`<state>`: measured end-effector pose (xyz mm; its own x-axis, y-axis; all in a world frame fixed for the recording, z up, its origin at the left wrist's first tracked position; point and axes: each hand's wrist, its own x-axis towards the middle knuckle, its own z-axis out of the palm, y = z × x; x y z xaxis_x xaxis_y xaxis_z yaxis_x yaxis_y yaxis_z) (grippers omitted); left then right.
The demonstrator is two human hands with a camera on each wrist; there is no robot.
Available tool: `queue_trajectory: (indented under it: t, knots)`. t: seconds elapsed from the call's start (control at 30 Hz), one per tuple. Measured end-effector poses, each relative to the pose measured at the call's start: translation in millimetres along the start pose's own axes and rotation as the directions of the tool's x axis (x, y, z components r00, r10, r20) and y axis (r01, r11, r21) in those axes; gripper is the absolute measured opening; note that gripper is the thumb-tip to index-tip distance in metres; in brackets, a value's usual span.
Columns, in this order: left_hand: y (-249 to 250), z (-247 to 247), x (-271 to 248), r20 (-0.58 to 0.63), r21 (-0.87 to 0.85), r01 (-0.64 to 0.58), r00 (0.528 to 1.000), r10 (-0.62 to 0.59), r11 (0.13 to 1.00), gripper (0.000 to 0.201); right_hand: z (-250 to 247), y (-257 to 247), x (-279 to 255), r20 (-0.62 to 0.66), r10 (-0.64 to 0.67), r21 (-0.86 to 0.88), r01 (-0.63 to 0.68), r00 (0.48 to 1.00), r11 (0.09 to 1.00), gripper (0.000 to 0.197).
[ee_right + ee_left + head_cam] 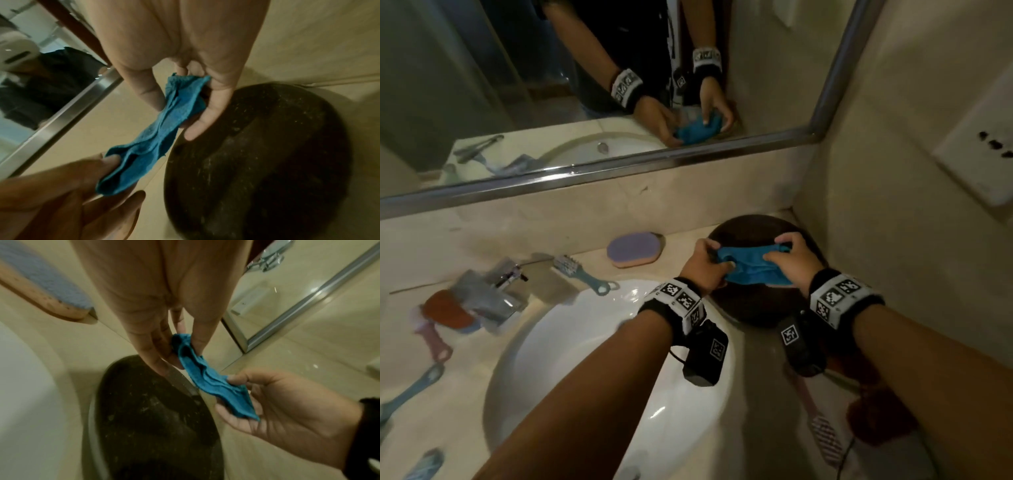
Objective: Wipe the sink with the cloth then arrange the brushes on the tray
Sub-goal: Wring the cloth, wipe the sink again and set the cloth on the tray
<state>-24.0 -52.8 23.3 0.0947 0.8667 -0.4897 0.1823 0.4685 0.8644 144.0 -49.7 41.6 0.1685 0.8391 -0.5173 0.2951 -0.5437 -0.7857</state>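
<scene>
the left hand and right hand each pinch an end of the bunched blue cloth, held above the dark round tray, apart from it. the white sink lies to the left, a teal brush behind its rim, a purple sponge near the tray.

Head view: high, looking forward and down over both forearms at counter, sink and mirror. Left wrist view: close, along fingers toward dark tray. Right wrist view: close, along fingers, from opposite side. All three share blue cloth and tray.
</scene>
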Motion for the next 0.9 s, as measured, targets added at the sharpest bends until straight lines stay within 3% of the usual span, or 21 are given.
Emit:
queue_trajectory:
  t: [0.13,0.3,0.43,0.6,0.73,0.9]
  knots:
    - [0,-3,43,-0.014,0.113,-0.06,0.998,0.062,0.992,0.037,2,-1,41,-0.016,0.0,0.115,0.002,1.0,0.993,0.032]
    - [-2,-2,82,-0.046,0.283,-0.156,0.983,0.176,0.946,0.037,4,2,86,-0.108,-0.144,-0.07,0.136,0.984,0.988,0.025]
    - [-10,4,110,-0.038,0.305,-0.201,0.974,0.223,0.931,0.035,5,8,115,-0.165,-0.185,-0.149,0.161,0.969,0.976,0.035]
    - [-15,11,136,-0.011,0.221,-0.188,0.981,0.195,0.957,0.045,0,13,145,-0.168,-0.177,-0.121,0.158,0.97,0.98,0.021]
    - [-17,13,137,0.017,0.312,-0.107,0.994,0.107,0.944,0.063,-5,23,150,-0.063,-0.11,-0.176,0.098,0.992,0.979,0.041]
    - [-20,6,121,-0.006,0.311,-0.101,0.994,0.108,0.945,0.061,-12,27,136,-0.028,-0.118,-0.295,0.104,0.993,0.95,0.045]
